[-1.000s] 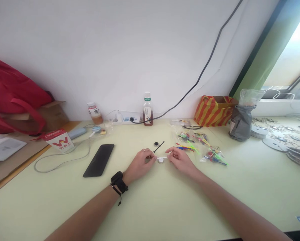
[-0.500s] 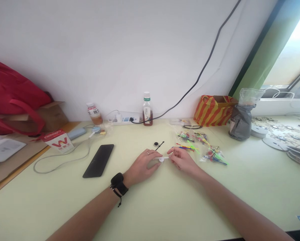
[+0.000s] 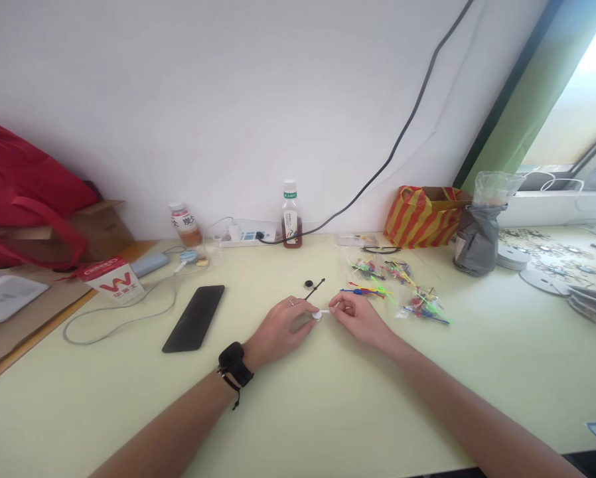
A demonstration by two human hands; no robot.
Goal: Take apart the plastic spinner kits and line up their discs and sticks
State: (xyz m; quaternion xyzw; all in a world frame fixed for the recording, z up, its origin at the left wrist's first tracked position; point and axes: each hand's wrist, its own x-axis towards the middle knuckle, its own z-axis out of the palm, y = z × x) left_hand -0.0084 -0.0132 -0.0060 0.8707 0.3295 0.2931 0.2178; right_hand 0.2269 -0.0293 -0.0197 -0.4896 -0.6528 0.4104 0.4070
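Observation:
My left hand, wearing a ring and a black watch, pinches a small white round piece between thumb and fingertips. From it a thin white strip runs toward my right hand, whose closed fingertips grip its end. Whether strip and round piece are joined is too small to tell. Just beyond my left hand lie a black clock hand with an arrow tip and a small black round cap. Past my right hand are loose coloured clock hands in red, blue and yellow.
Clear bags of coloured plastic parts lie to the right. A black phone is on the left. Along the wall stand a bottle, a power strip and a striped bag. Flat discs lie at far right.
My right hand has shifted slightly left, closer to my left hand, and its fingers have curled in more. The left hand keeps its pinch. The whole view has moved a little.

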